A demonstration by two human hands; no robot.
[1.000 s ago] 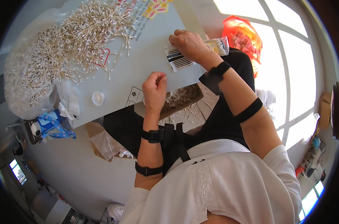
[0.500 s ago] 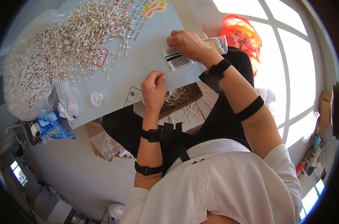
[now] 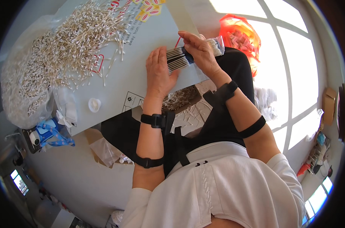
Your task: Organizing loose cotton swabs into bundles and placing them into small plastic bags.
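Note:
A row of cotton swabs (image 3: 176,60) lies side by side on the grey tabletop (image 3: 115,81), with a dark patch across it. My left hand (image 3: 160,70) rests flat along the row's left end, fingers stretched and thumb apart at the near side. Over the right part of the row is my right hand (image 3: 201,53), its fingers extended toward the far left; what lies beneath the palm is hidden. A clear bag of swabs (image 3: 217,45) shows just beyond that hand's right side.
A big heap of loose swabs (image 3: 77,38) spills from a clear plastic bag (image 3: 13,95) at left. Nearby are a small white cup (image 3: 94,105) and yellow labels (image 3: 149,9). An orange bag (image 3: 240,28) stands at right. Below the table edge sits a box of swabs (image 3: 183,97).
My left hand has moved up from the table's near edge, uncurled, and now touches the swab row's left end. My right hand has shifted right, its fingers straighter.

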